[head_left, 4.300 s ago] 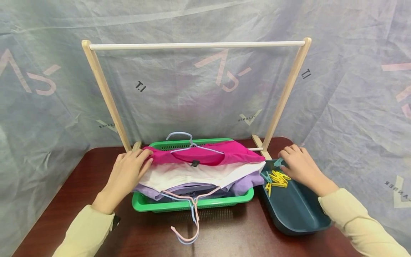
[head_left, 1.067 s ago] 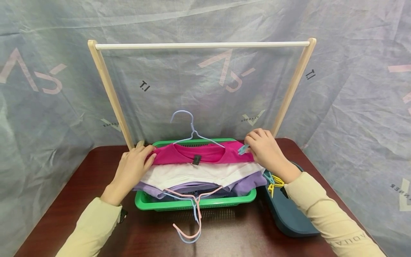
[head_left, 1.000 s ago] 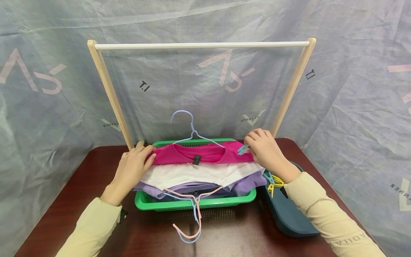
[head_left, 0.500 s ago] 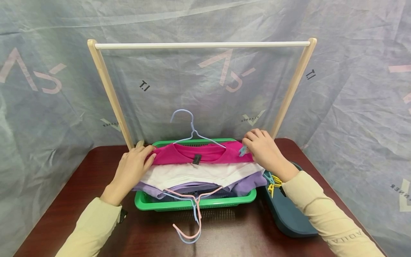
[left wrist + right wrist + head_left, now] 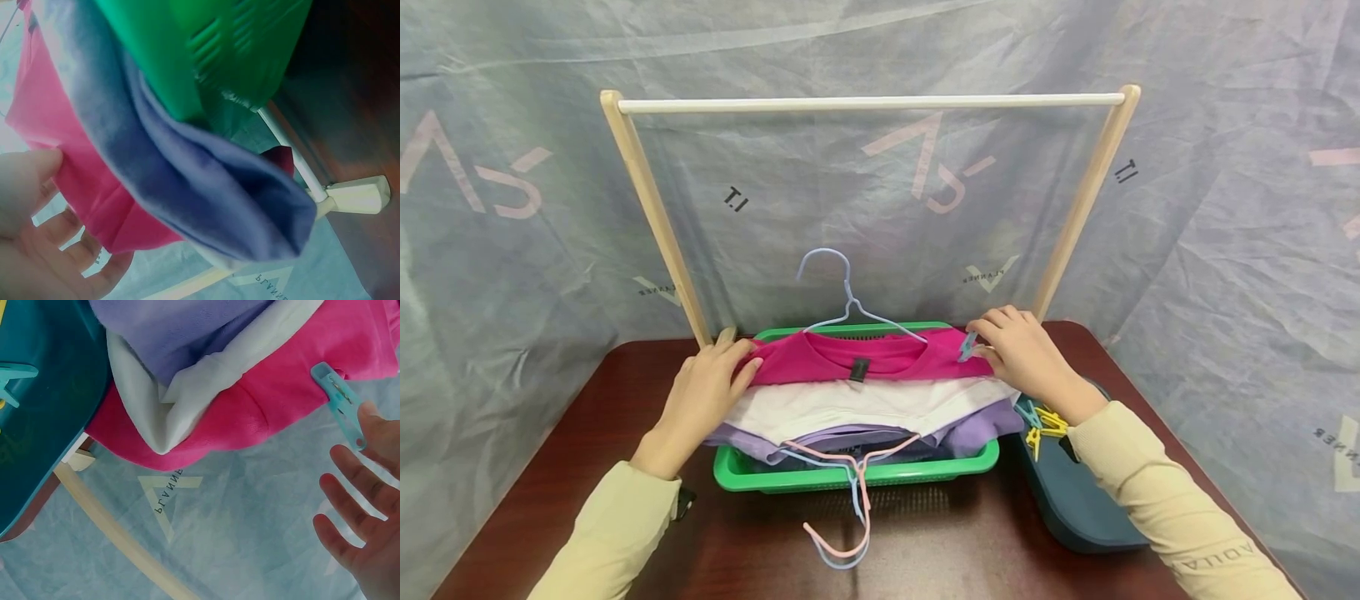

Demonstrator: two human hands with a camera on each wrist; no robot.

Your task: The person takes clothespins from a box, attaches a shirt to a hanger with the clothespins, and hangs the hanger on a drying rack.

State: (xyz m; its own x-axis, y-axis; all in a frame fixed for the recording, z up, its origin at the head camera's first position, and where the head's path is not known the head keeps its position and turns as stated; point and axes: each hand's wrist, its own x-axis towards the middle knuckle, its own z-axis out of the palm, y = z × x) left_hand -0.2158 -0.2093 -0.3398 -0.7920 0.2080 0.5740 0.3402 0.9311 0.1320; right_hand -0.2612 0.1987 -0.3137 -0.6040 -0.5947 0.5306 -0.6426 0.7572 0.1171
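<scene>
A magenta shirt [image 5: 790, 360] lies uppermost on the pile, with a light-blue hanger [image 5: 849, 292] in its neckline, hook upward. My left hand [image 5: 711, 392] pinches the shirt's left shoulder; in the left wrist view the thumb [image 5: 47, 164] lies on the cloth and fingers reach behind. A teal clothespin [image 5: 339, 403] is clipped on the shirt's edge near the right shoulder. Beside it, my right hand [image 5: 1026, 354] has its fingers spread apart, the thumb at the clothespin's free end. Under the magenta shirt are white cloth [image 5: 850, 404] and purple cloth [image 5: 981, 429].
A green basket [image 5: 865, 477] holds the pile; pink and blue hangers [image 5: 861, 492] stick out over its front. To the right, a dark blue tray [image 5: 1090, 508] holds yellow and teal clothespins [image 5: 1043, 421]. A wooden rack with a white bar [image 5: 872, 103] stands behind.
My right hand has moved from the tray to the shirt's right shoulder with a teal clothespin, and its fingers have now spread off it. The hanger in the magenta shirt has risen upright.
</scene>
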